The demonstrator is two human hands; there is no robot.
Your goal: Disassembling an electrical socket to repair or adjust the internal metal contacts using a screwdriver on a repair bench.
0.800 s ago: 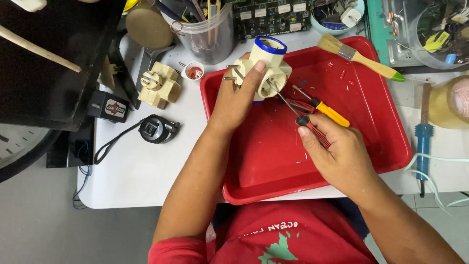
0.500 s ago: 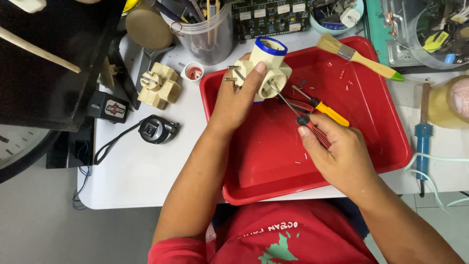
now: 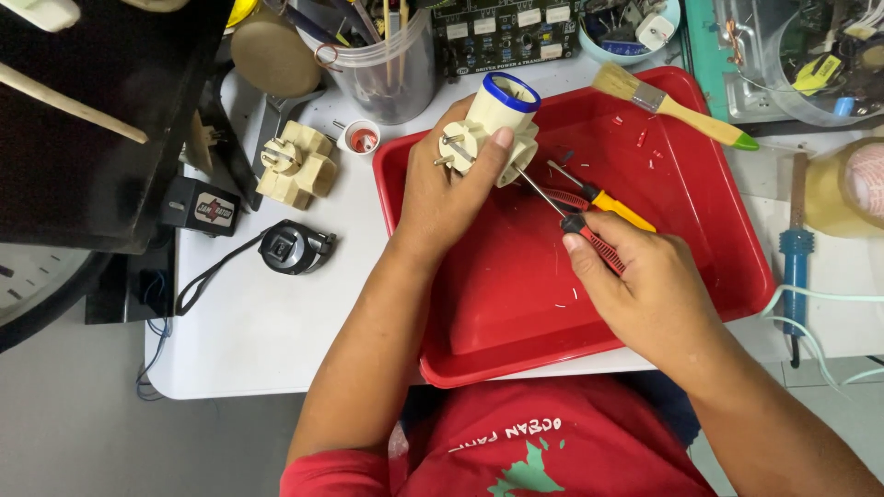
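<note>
The left hand (image 3: pixel 442 198) gripped the cream plug adapter (image 3: pixel 493 138) over the far left of the red tray (image 3: pixel 737 267), fingers wrapped around it. The right hand (image 3: pixel 649 294) pinched a red-handled screwdriver (image 3: pixel 589 237), tip at the adapter's side. Held in mid-air, the tip could probably slip off and jab the thumb.

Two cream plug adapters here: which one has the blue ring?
The cream adapter gripped in the left hand over the red tray; its upper end has a blue rim. The other adapter lies untouched on the white table, all cream.
</note>
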